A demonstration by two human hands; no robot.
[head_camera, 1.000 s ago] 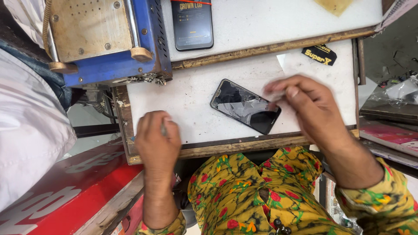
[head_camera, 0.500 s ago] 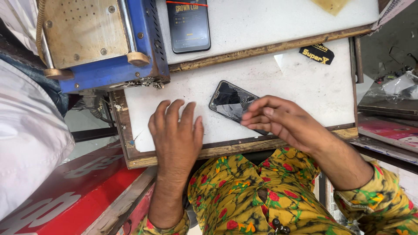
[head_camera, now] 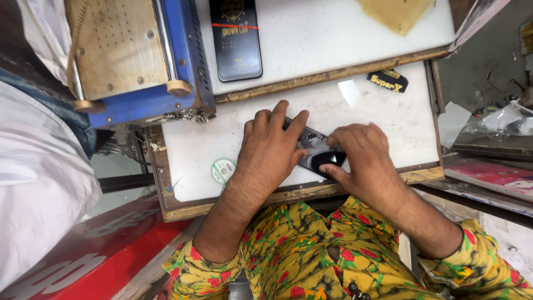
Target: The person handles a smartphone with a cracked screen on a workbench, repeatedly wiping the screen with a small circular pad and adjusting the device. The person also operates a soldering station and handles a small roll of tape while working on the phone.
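Note:
A black phone (head_camera: 322, 153) with a cracked glass lies tilted on the white lower board (head_camera: 388, 116). My left hand (head_camera: 269, 150) lies flat over the phone's left end, fingers spread and pointing away from me. My right hand (head_camera: 358, 153) covers the phone's right end, its thumb and fingertips pressed on the glass. Most of the phone is hidden under the two hands; only a middle strip shows.
A small round green-and-white sticker (head_camera: 223, 169) lies left of my left hand. A second black phone (head_camera: 236, 36) rests on the upper white board, beside a blue machine with a wooden plate (head_camera: 133, 55). A black label (head_camera: 387, 80) and a clear film piece (head_camera: 348, 91) lie beyond my hands.
My left hand opened from a fist and slid right onto the phone. My right hand came down from the phone's far end onto its near right end.

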